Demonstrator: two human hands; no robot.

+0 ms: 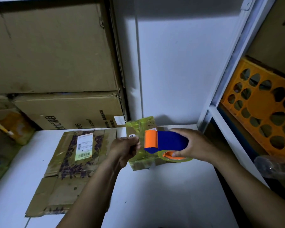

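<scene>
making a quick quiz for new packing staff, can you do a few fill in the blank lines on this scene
1. The right hand grips a tape dispenser whose body is ____.
2. The left hand pinches the end of the ____ pulled from the dispenser.
3. The flattened cardboard with the shipping label lies to the ____ of the small taped box.
4. The crate on the shelf is ____.

Missing words: blue; tape; left; orange.
</scene>
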